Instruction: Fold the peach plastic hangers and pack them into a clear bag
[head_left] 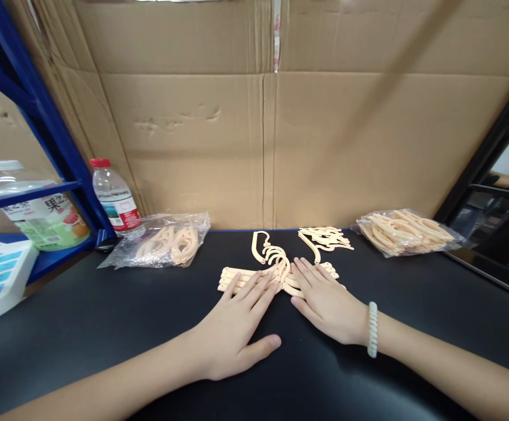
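Hangers (pixel 281 276), pale and several deep, lie in a row on the black table (pixel 105 310), in front of the person, their hooks (pixel 285 265) fanned together at the middle. The left hand (pixel 232 324) rests flat with its fingertips over the left bars, thumb stretched out to the side, clasping nothing. The right hand (pixel 331 301) lies flat across the right bars, fingers extended, likewise without a grip.

The hangers look like thin plastic: probably light, fairly stiff and smooth enough to slide over one another under a sideways push. The slim hooks seem the most fragile part, and lifting by one hook would likely leave the rest of the set behind. The better hold appears to be on the bars close to the centre, pinched front and back, or both ends squeezed at once.

Just beyond the hooks lies a loose piece (pixel 255 245), with a tangled pile (pixel 327 237) to its right. More are in the left bag (pixel 162 242) and the right bag (pixel 406 231).
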